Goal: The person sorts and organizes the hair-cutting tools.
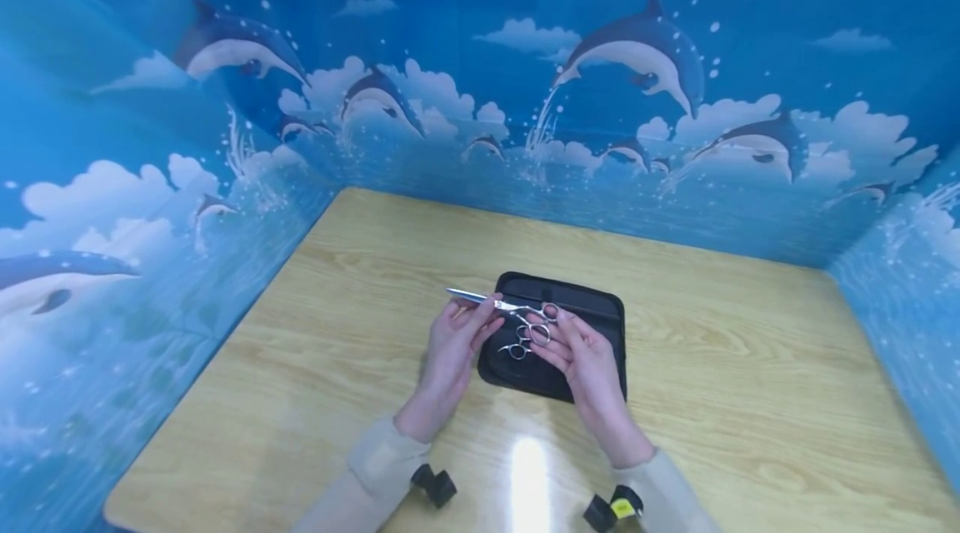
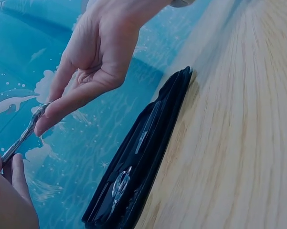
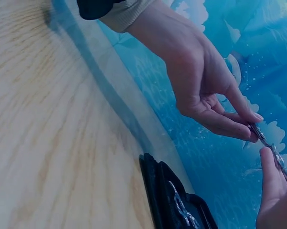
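Observation:
A silver pair of hairdressing scissors point(image 1: 512, 307) is held up above a black case point(image 1: 611, 307), its blades pointing left. My left hand point(image 1: 450, 346) pinches it near the pivot, between thumb and fingers. At the other end, my right hand point(image 1: 588, 360) grips the finger rings. Below the hands, the black case lies open on the table. Inside it rests a second pair of scissors point(image 2: 120, 185), of which the ring end shows best; the hands partly cover the case in the head view.
The wooden table point(image 1: 750, 366) carries the case near its middle. Blue curtains point(image 1: 450, 33) printed with dolphins surround the table at the back and sides. Black straps point(image 1: 433, 485) sit at both wrists.

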A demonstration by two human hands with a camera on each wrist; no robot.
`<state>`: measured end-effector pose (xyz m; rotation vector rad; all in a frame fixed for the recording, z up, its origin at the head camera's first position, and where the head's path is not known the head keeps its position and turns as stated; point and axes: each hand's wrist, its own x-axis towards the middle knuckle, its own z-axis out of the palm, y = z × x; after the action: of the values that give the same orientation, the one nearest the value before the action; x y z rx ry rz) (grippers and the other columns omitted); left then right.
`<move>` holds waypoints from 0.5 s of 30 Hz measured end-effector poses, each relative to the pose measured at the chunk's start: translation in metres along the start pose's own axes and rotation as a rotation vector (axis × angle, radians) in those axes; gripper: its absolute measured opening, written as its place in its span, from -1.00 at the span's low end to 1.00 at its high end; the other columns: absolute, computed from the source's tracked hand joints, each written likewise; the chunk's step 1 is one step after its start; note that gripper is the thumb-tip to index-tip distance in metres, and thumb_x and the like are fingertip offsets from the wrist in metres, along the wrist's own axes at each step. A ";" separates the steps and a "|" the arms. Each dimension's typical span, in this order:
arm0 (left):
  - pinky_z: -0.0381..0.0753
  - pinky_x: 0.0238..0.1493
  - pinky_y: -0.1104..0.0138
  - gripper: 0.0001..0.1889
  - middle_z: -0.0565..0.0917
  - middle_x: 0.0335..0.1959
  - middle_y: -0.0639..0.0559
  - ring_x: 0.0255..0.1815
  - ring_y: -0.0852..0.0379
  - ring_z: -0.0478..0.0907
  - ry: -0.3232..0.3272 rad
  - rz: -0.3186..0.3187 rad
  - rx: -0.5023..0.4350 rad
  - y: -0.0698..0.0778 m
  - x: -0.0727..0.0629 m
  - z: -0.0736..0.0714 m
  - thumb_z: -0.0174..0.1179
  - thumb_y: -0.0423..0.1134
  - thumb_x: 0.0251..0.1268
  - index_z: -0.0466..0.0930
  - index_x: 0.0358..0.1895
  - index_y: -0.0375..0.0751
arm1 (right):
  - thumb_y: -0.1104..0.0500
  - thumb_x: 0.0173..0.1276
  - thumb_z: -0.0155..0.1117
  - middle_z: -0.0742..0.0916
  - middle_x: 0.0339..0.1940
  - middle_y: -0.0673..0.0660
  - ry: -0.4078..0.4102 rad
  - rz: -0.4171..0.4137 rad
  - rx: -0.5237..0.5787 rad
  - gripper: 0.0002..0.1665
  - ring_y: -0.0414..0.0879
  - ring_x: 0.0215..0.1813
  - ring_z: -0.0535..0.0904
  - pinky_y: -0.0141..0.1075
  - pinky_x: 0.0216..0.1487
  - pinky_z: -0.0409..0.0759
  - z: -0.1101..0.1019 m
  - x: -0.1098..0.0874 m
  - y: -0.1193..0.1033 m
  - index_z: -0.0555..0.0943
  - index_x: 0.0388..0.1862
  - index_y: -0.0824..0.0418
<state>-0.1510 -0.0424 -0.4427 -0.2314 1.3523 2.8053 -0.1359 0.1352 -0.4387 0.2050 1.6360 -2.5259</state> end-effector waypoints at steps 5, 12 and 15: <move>0.68 0.11 0.30 -0.69 0.69 0.08 -0.35 -0.04 0.09 0.74 -0.049 0.012 0.088 0.004 0.002 0.000 0.26 -0.42 0.39 0.45 0.09 -0.46 | 0.15 0.65 0.03 0.84 -0.12 0.12 0.005 -0.011 -0.024 -0.56 -0.09 -0.12 0.80 -0.20 0.05 0.73 -0.003 0.001 -0.010 0.46 0.31 0.44; 0.64 0.21 0.14 -0.63 0.63 0.16 -0.40 0.14 -0.14 0.67 -0.173 0.096 0.334 0.023 0.012 -0.003 0.11 -0.20 0.57 0.48 0.18 -0.46 | 0.12 0.64 0.05 0.84 -0.11 0.08 0.001 -0.103 -0.033 -0.66 -0.10 -0.12 0.80 -0.24 0.01 0.73 -0.035 -0.007 -0.040 0.61 0.13 0.32; 0.65 0.19 0.10 -0.64 0.61 0.20 -0.35 0.15 -0.21 0.65 -0.224 0.151 0.568 0.029 0.017 -0.011 0.12 -0.26 0.55 0.50 0.22 -0.45 | 0.12 0.63 0.08 0.83 -0.09 0.08 -0.018 -0.117 -0.044 -0.74 -0.11 -0.10 0.79 -0.27 0.01 0.73 -0.064 -0.014 -0.052 0.67 0.02 0.20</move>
<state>-0.1685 -0.0698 -0.4287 0.1972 2.0825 2.3163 -0.1280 0.2153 -0.4153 0.0846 1.7442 -2.5636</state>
